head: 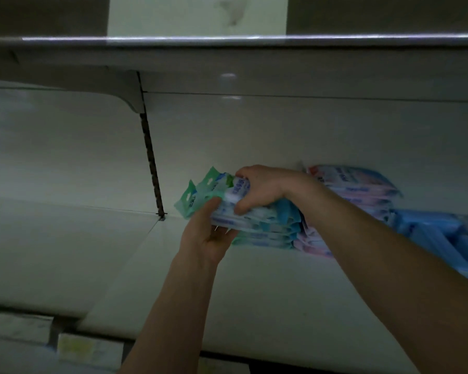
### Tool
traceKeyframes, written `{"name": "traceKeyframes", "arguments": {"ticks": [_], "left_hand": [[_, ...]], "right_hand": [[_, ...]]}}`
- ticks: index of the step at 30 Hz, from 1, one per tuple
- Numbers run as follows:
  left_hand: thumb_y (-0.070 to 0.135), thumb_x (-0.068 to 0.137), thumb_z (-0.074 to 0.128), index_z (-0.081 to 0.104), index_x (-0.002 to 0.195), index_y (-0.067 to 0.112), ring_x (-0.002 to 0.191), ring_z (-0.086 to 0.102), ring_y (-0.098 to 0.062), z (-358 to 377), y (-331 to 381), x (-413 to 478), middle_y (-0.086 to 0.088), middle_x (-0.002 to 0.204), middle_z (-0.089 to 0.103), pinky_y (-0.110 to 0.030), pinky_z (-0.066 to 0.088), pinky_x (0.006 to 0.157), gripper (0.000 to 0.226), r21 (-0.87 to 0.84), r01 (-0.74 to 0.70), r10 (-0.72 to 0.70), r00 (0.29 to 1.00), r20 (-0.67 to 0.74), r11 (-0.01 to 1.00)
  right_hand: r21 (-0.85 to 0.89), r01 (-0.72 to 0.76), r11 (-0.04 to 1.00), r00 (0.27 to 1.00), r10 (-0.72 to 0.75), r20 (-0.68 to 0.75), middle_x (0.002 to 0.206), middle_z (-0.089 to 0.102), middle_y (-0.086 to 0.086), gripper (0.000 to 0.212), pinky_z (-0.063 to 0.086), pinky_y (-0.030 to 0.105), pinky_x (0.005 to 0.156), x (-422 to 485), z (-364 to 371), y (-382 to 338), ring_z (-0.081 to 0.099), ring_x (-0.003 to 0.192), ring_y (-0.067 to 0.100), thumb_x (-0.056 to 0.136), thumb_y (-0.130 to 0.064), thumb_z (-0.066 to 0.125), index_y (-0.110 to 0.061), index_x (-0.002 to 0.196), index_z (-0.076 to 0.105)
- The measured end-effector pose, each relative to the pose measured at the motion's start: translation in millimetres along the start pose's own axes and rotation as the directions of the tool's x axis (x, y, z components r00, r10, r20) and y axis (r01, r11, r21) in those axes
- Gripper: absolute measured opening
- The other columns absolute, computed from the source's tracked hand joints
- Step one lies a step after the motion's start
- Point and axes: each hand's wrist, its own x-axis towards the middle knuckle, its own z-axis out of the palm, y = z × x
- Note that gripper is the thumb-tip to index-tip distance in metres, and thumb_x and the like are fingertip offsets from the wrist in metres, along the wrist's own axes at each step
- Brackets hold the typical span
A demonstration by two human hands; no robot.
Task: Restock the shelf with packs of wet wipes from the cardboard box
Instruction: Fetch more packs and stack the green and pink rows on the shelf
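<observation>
Both hands on a stack of green-and-white plastic wet wipe packs (262,229) at the far side of the white metal shelf (114,255). Right hand (265,190) clamps the top, fingers curled over the near edge. Left hand (208,236) grips the left end from below. Pink-and-white packs (362,184) sit just right of it, blue packs (443,238) further right.

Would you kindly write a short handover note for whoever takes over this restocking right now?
Left hand grips the bundle of green packs from the lower left; right hand grips it from above.
It is over a stack of like packs on the shelf, beside pink packs and blue packs.
Done: some packs shelved. Left: settle this bundle; the cardboard box is out of view.
</observation>
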Motion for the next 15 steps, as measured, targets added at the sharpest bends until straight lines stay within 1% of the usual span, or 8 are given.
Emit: {"name": "traceKeyframes", "arguments": {"ticks": [1,2,4,6,8,10,12,15], "left_hand": [[0.013,0.095,0.051,0.051,0.136,0.006,0.107,0.060,-0.035,-3.3,0.0,1.4,-0.018,0.129,0.057,-0.050,0.057,0.079,0.041,-0.004,-0.002,0.002,1.000,-0.030,1.000],[0.009,0.096,0.048,0.051,0.135,0.006,0.105,0.060,-0.036,-6.9,0.5,1.9,-0.018,0.128,0.058,-0.053,0.056,0.073,0.040,-0.018,-0.004,0.003,0.999,-0.043,1.000],[0.004,0.094,0.049,0.052,0.135,0.008,0.109,0.059,-0.038,-14.2,2.4,0.5,-0.020,0.129,0.058,-0.056,0.054,0.075,0.041,-0.033,-0.021,0.018,0.997,-0.077,0.999],[0.001,0.092,0.048,0.054,0.131,0.010,0.103,0.061,-0.037,-18.9,4.7,-5.0,-0.020,0.124,0.060,-0.055,0.053,0.081,0.041,-0.039,-0.049,0.045,0.993,-0.110,0.998],[-0.001,0.091,0.048,0.055,0.127,0.012,0.098,0.062,-0.036,-20.7,5.5,-11.0,-0.019,0.116,0.063,-0.054,0.054,0.074,0.040,-0.052,-0.058,0.052,0.991,-0.121,0.997],[-0.002,0.089,0.049,0.056,0.126,0.013,0.099,0.063,-0.036,-20.0,5.4,-14.4,-0.018,0.114,0.064,-0.056,0.054,0.066,0.041,-0.060,-0.056,0.047,0.989,-0.141,0.997],[-0.002,0.088,0.051,0.058,0.124,0.013,0.101,0.063,-0.036,-17.9,5.3,-16.6,-0.018,0.115,0.065,-0.056,0.054,0.067,0.039,-0.053,-0.063,0.054,0.985,-0.164,0.997],[0.000,0.087,0.052,0.060,0.115,0.014,0.101,0.063,-0.034,-16.4,8.8,-18.1,-0.016,0.113,0.065,-0.054,0.054,0.080,0.031,-0.010,-0.126,0.121,0.971,-0.208,0.992]], "right_hand": [[-0.027,-0.001,1.000,1.000,0.001,0.009,0.115,0.055,-0.001,0.064,0.051,0.032,0.086,4.2,-2.3,3.3,0.057,0.099,0.018,0.071,-0.036,0.078,-0.017,0.124,0.047],[-0.049,-0.003,0.999,1.000,0.004,0.010,0.116,0.054,-0.001,0.065,0.051,0.033,0.087,7.8,-4.5,7.6,0.057,0.100,0.019,0.072,-0.034,0.077,-0.016,0.126,0.047],[-0.075,-0.020,0.997,1.000,0.020,-0.003,0.115,0.055,0.003,0.058,0.052,0.035,0.084,15.8,-7.4,19.4,0.057,0.098,0.021,0.073,-0.029,0.076,-0.014,0.121,0.048],[-0.121,-0.052,0.991,0.998,0.054,0.010,0.113,0.056,0.006,0.054,0.051,0.035,0.082,21.2,-7.6,29.9,0.058,0.097,0.023,0.073,-0.029,0.075,-0.014,0.118,0.049],[-0.164,-0.080,0.983,0.995,0.088,0.042,0.113,0.056,0.006,0.053,0.051,0.035,0.081,25.0,-6.0,37.1,0.058,0.097,0.023,0.074,-0.029,0.074,-0.013,0.118,0.050],[-0.168,-0.081,0.982,0.995,0.091,0.051,0.112,0.057,0.008,0.048,0.050,0.034,0.077,28.6,-3.0,41.2,0.058,0.095,0.024,0.074,-0.025,0.074,-0.011,0.116,0.053],[-0.147,-0.074,0.986,0.995,0.082,0.048,0.111,0.057,0.009,0.047,0.049,0.033,0.076,30.5,0.5,43.3,0.058,0.095,0.024,0.075,-0.022,0.073,-0.010,0.116,0.053],[-0.132,-0.065,0.989,0.998,0.068,0.017,0.114,0.055,0.006,0.053,0.049,0.034,0.081,30.9,9.7,47.5,0.056,0.098,0.023,0.076,-0.023,0.073,-0.013,0.122,0.049]]}}
